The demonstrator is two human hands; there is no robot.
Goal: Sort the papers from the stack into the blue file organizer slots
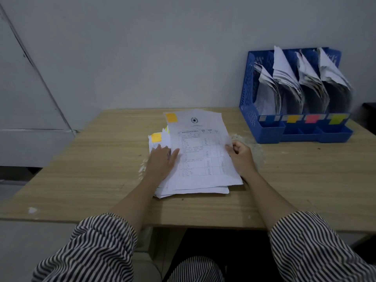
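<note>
A stack of white papers (189, 188) lies in the middle of the wooden table (81, 180). The top sheet (199, 147) carries a printed table, a star emblem and an orange sticky note (171, 117) at its upper left corner. My right hand (241, 154) pinches that sheet's right edge, which is lifted slightly off the stack. My left hand (161, 160) rests flat on the stack's left side with fingers straight. The blue file organizer (249, 110) stands at the back right, its slots full of curled papers, with blue, orange, pink and yellow-green labels on the front.
A grey wall runs behind the table. A dark object (369, 110) sits at the far right edge behind the organizer. Lower sheets with an orange note (156, 137) stick out at the stack's left. White flecks (32, 210) dot the table's front left.
</note>
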